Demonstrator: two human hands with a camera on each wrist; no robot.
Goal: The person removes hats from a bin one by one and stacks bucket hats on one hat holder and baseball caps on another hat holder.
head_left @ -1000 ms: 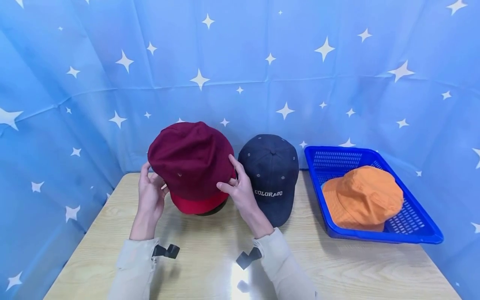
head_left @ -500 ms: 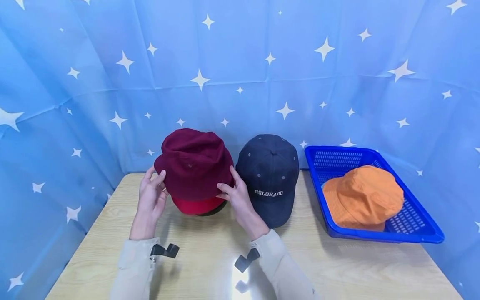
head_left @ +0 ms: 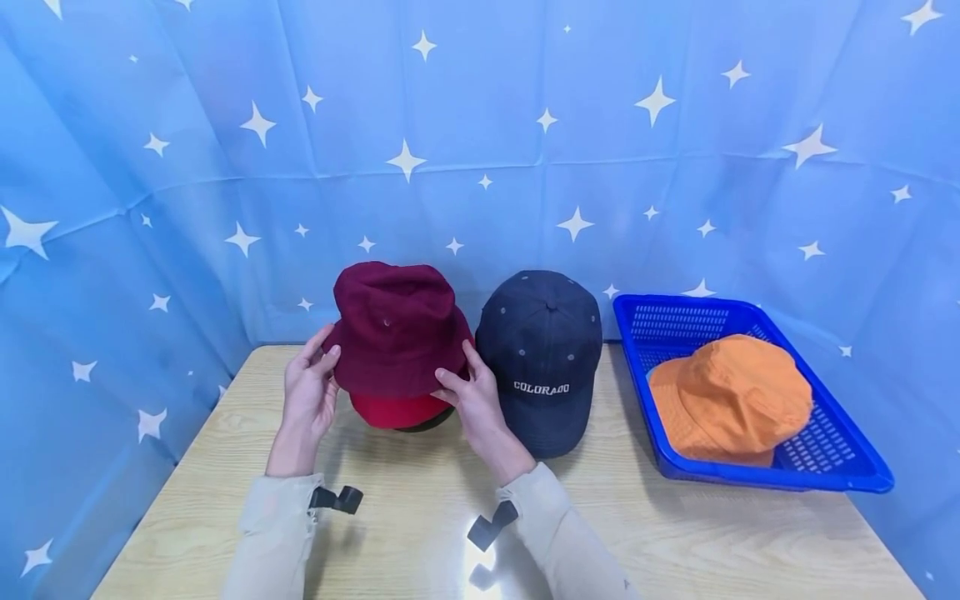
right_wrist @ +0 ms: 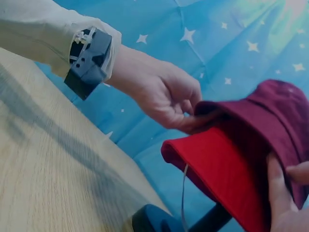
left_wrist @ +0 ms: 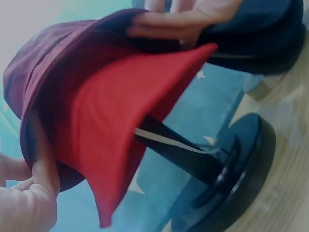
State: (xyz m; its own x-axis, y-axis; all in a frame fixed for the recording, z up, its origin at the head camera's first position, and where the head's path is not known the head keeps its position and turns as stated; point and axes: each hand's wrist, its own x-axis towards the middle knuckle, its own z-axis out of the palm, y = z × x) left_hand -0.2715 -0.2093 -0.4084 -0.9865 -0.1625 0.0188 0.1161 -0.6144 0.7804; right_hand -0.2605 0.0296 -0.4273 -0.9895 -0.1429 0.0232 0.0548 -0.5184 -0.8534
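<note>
A maroon bucket hat [head_left: 397, 333] sits over a red bucket hat [head_left: 401, 411], whose brim shows beneath it in the head view. My left hand [head_left: 311, 396] pinches the maroon brim at its left side, thumb on top and fingers underneath. On the opposite side, my right hand [head_left: 483, 412] pinches the same brim. Both wrist views show fingers tucked between the two brims. The red hat rests on a black stand with a round base [left_wrist: 260, 150]. Close by on the right is a navy baseball cap [head_left: 543, 350] lettered COLORADO.
A blue plastic basket [head_left: 862, 477] stands at the right of the wooden table [head_left: 405, 542]. An orange hat [head_left: 738, 400] lies inside it. Blue curtains [head_left: 480, 100] with white stars close off the back and sides.
The maroon hat has come down over the red one and shifted slightly right, its crown now more upright. My left thumb has moved onto the top of the brim.
</note>
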